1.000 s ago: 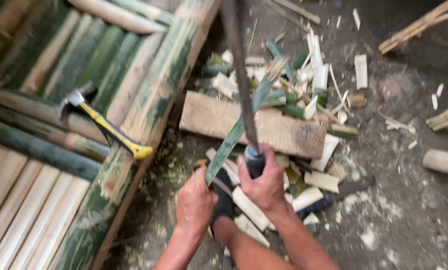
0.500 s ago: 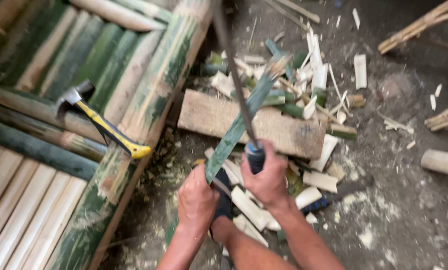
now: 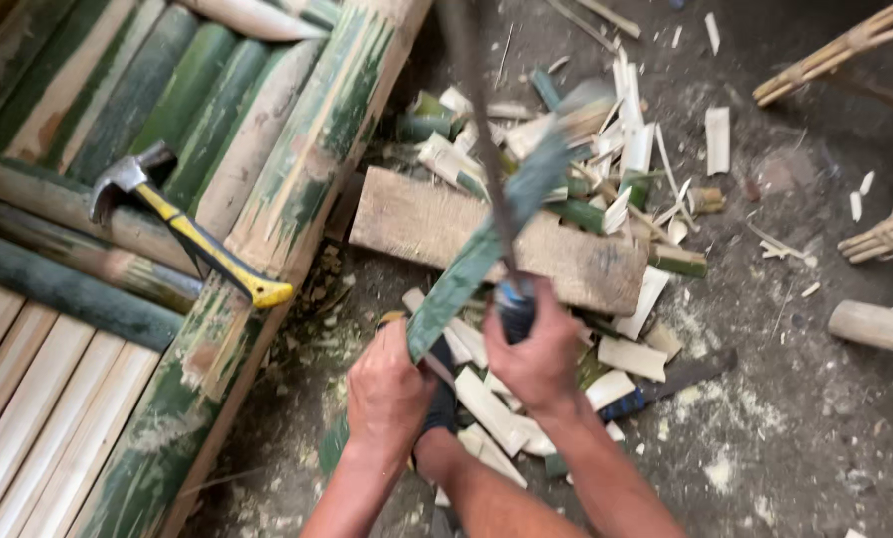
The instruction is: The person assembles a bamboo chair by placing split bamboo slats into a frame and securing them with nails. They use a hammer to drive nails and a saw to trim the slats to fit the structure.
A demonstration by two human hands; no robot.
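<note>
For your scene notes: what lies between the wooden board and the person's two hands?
In the head view, pale bamboo offcuts on dirt lie between board and hands.

A hammer [image 3: 182, 234] lies on a bamboo frame [image 3: 297, 189] at the left. To its right a wooden block [image 3: 436, 224] rests on the ground, with bamboo scraps [image 3: 626, 159] behind and before it. Both hands hold a bamboo strip [image 3: 466, 274] over the block

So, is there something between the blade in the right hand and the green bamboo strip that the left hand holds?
Nothing visible. The right hand holds the blade directly over the bamboo strip, which the left hand steadies above the wooden block. The blade is blurred, so contact is unclear.
</note>
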